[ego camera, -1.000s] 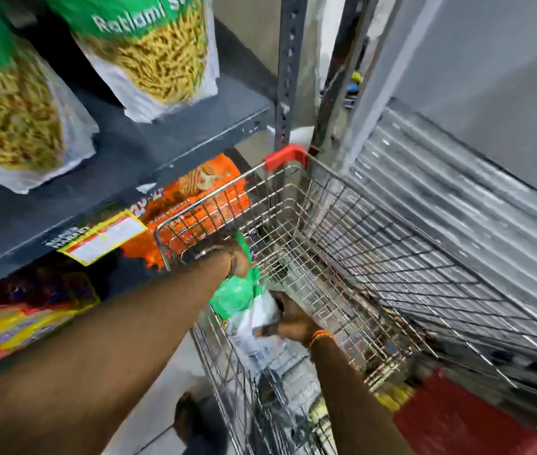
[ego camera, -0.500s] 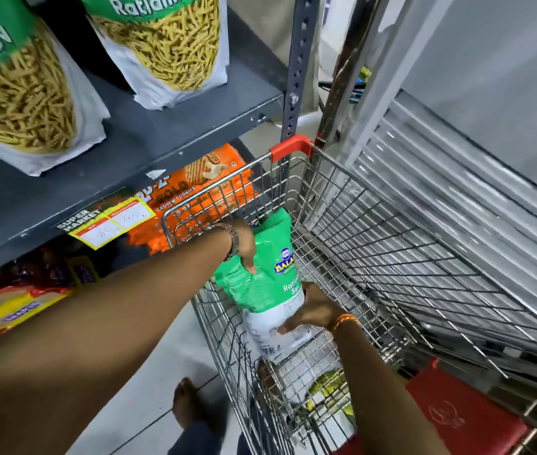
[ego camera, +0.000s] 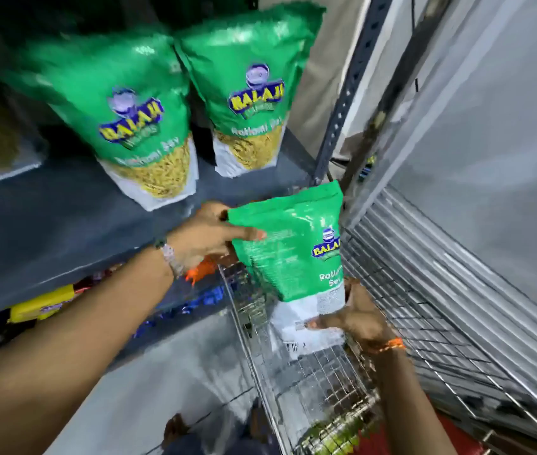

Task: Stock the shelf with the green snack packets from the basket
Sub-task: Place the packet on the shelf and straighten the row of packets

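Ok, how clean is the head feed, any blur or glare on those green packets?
Head view: motion blur smears the two green snack packets on the grey shelf, fine print unreadable; glare streaks on the held green packet, gripped by left hand and right hand; wide-angle bends the steel upright.

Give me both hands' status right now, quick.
Left hand: closed on the upper edge of the green snack packet.
Right hand: closed on the same packet's lower end.

We have raised the green packet point(ego camera: 288, 247) out of the wire basket point(ego camera: 323, 385) (both hands gripping) to the shelf point(ego camera: 63, 231) edge.
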`<state>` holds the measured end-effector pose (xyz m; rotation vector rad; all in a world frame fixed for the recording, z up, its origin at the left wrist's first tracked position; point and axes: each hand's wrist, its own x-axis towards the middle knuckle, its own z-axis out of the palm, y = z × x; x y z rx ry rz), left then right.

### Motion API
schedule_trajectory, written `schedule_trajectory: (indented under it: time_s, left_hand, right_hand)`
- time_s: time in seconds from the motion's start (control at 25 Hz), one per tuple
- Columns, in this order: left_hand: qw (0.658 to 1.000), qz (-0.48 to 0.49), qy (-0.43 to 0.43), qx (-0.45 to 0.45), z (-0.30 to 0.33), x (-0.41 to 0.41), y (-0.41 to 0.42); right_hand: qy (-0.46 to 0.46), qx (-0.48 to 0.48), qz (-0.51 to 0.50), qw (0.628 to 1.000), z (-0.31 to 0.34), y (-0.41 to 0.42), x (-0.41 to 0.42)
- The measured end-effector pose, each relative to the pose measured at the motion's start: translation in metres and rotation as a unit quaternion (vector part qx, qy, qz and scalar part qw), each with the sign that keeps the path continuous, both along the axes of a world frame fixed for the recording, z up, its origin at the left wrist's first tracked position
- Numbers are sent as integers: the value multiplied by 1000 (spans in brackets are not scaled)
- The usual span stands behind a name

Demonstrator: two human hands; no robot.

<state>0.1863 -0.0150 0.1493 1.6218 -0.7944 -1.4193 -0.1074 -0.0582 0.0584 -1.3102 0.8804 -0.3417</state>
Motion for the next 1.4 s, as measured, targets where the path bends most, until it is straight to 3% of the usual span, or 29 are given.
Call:
schedule_trajectory:
  time_s: [0.08,0.16,0.28,0.48,0.8,1.04,1.28,1.4]
  left_hand:
    - [983,114,125,-70,31,3,32]
    - [955,215,159,-129,50,8,56]
    - [914,330,129,-197,76,47,89]
    - [878,389,51,-275,124,128,146]
    - [830,479,0,-286,154,231,194]
    - [834,492,-36,-246,139,252,195]
    - [867,425,6,-259,125,260,214]
    - [878,427,50,-210,91,255,224]
  right_hand:
    - [-21,-24,3,999,29,6,25]
    - [-19,-45,22,999,53,11,57]
    - [-28,-81,45,995,73,27,120]
    - [-89,-133,66,985,93,62,237]
    - [-85,-214,85,969,108,92,382]
    - [-47,-231,67,970,85,95,421]
    - [-37,-191,121,973,90,86,419]
    - [-21,-175,155,972,91,71,413]
